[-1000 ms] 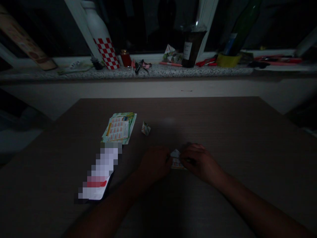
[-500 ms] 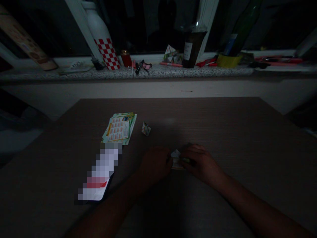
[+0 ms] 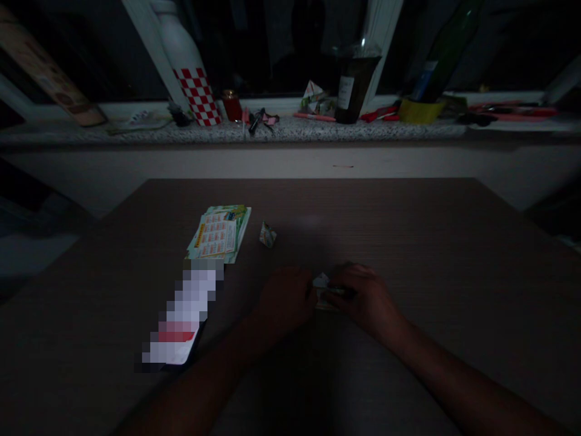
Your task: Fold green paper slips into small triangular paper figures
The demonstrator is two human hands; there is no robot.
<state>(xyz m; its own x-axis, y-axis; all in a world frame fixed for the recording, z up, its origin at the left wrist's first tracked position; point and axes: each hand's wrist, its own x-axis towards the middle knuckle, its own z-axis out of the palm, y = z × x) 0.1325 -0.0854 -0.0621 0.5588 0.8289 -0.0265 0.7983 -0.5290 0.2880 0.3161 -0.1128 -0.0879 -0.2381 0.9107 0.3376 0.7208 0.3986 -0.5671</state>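
In dim light my left hand (image 3: 285, 298) and my right hand (image 3: 363, 297) meet at the middle of a brown table (image 3: 408, 242). Both are closed on a small folded piece of printed paper (image 3: 323, 284) that lies on the table between them. Only a pale corner of the paper shows; the fingers cover the rest. A small folded paper figure (image 3: 267, 234) sits apart from the hands, further back on the table.
A stack of printed paper sheets (image 3: 220, 233) lies at the left, with a blurred-out white and red object (image 3: 181, 321) in front of it. The stone windowsill (image 3: 290, 130) behind holds a red-checked white bottle (image 3: 188, 66), a dark bottle (image 3: 351, 79), a green bottle (image 3: 442, 54), pens and clutter.
My right hand has slid a little further over the folded paper, so less of it shows. My left hand has hardly moved.
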